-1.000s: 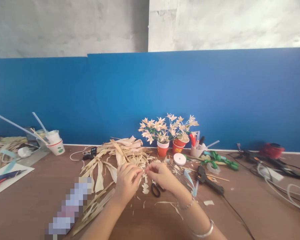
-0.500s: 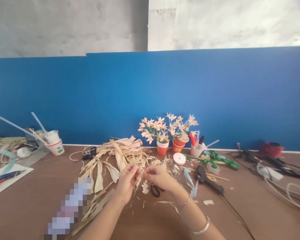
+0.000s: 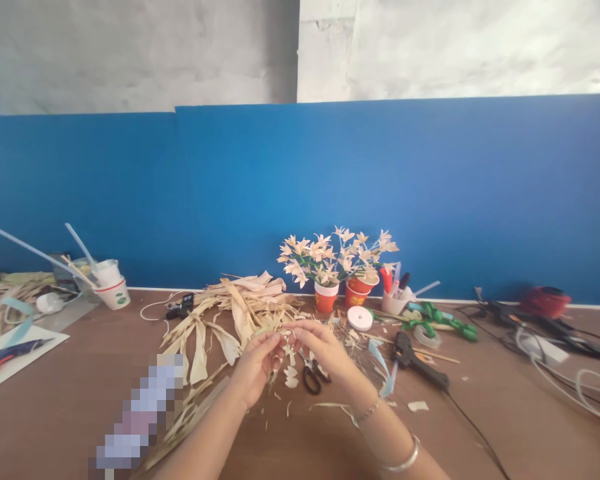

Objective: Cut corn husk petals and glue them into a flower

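Observation:
My left hand is closed in a pinch, its fingertips meeting those of my right hand over the table. The right hand pinches too, and whatever sits between the fingertips is too small to name. Just below the right hand lie black-handled scissors, their blades partly hidden. Small pale cut pieces lie beside them. Behind my hands spreads a heap of dry corn husks. Pale husk-like flowers on green stems stand in a red paper cup and in stacked red cups farther back.
A black glue gun with its cord lies to the right, near a white ribbon spool and green wrapped stems. Cables run at far right. At left are a white cup with sticks and a blurred-out object.
My right hand has shifted slightly up and left, so its fingertips now meet the left hand's. More of the scissors shows beneath it.

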Motion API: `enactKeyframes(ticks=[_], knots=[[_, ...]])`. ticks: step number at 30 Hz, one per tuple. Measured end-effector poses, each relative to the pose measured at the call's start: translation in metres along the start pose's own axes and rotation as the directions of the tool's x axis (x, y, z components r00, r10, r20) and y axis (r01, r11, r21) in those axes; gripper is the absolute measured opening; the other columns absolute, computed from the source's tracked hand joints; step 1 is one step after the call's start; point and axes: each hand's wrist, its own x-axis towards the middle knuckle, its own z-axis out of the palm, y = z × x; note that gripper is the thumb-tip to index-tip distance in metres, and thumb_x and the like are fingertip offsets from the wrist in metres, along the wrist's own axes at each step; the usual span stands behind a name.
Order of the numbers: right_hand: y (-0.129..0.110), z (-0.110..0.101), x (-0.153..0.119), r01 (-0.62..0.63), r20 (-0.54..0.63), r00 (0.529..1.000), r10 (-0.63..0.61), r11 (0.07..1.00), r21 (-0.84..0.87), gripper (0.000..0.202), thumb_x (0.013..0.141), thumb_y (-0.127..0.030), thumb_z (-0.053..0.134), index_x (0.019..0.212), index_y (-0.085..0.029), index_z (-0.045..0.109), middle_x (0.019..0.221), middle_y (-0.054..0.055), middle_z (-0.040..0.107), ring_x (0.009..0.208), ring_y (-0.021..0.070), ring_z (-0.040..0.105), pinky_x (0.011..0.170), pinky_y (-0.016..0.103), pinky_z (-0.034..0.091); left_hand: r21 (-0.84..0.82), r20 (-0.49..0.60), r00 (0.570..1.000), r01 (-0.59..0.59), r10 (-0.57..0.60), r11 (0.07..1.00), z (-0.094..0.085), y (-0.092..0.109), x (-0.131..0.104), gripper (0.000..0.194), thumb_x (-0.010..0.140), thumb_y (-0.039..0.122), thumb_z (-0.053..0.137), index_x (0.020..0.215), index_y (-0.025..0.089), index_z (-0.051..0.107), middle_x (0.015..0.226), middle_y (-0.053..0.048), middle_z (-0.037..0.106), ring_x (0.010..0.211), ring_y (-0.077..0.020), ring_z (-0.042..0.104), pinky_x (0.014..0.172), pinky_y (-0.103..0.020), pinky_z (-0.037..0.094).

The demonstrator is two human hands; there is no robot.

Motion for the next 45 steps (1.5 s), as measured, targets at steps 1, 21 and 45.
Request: enactKeyframes(ticks=[1, 21, 45], knots=[[0.0, 0.001, 0.0, -0.008, 0.01, 1.0, 0.008, 1.0, 0.02, 0.028, 0.072, -0.04, 0.064, 0.088, -0.017, 0.069, 0.074, 0.003, 0.066, 0.068, 0.0148, 0.058, 0.067, 0.027, 0.047, -0.001, 0.007, 1.0, -0.007, 0.007, 1.0, 0.0, 0.0, 0.0, 0.017, 0.067, 0.026, 0.075, 0.074, 0.013, 0.066, 0.072, -0.002, 0.066, 0.058, -0.0074, 0.054, 0.052, -0.017, 0.038], [0.044, 0.035, 0.001, -0.109, -0.019, 0.994, 0.108, 0.988, -0.111, 0.008, 0.064, -0.022, 0.058, 0.062, -0.015, 0.06, 0.053, -0.003, 0.053, 0.05, 0.0085, 0.042, 0.05, 0.021, 0.033, -0.291, -0.099, 0.994, -0.063, 0.035, 0.955, 0.008, -0.001, -0.001, 0.02, 0.064, 0.025, 0.078, 0.076, 0.016, 0.065, 0.093, -0.006, 0.068, 0.093, -0.0174, 0.061, 0.086, -0.028, 0.046], [0.036, 0.027, 0.003, -0.137, 0.035, 0.99, 0.139, 0.989, -0.056, 0.018, 0.067, -0.032, 0.063, 0.069, -0.015, 0.066, 0.057, -0.003, 0.055, 0.052, 0.0083, 0.042, 0.053, 0.021, 0.033, -0.357, -0.073, 0.996, -0.068, 0.045, 0.931, 0.007, 0.005, 0.0, 0.019, 0.06, 0.021, 0.081, 0.065, 0.013, 0.064, 0.059, 0.002, 0.061, 0.073, -0.0125, 0.063, 0.073, -0.022, 0.05]])
